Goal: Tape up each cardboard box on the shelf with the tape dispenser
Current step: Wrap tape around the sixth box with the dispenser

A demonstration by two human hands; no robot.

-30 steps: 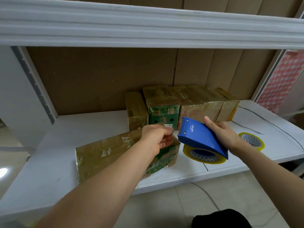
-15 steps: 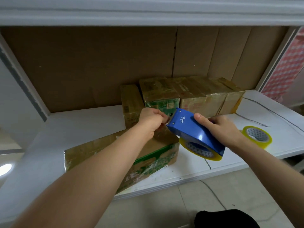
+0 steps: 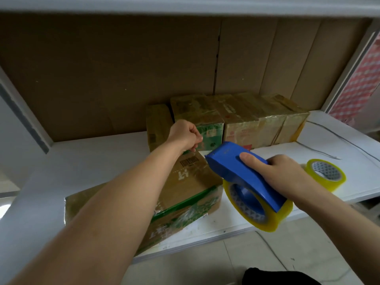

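A long cardboard box (image 3: pixel 191 182) with green print lies at the front of the white shelf (image 3: pixel 92 161), partly under my left forearm. My left hand (image 3: pixel 185 135) pinches the free end of the clear tape above the box's far end. My right hand (image 3: pixel 285 175) grips the blue tape dispenser (image 3: pixel 236 163), which carries a yellowish tape roll (image 3: pixel 267 219) and hangs just right of the box. A strip of tape stretches between the dispenser's nose and my left fingers.
Several taped boxes (image 3: pixel 242 120) stand in a row against the brown cardboard back wall (image 3: pixel 123 68). A spare tape roll (image 3: pixel 326 174) lies on the shelf at the right, near a thin cable (image 3: pixel 329 155). An upper shelf edge (image 3: pixel 185 5) runs overhead.
My left hand pulled the tape end up and away from the dispenser. My right hand drew the dispenser back to the right and lower, lengthening the tape strip.
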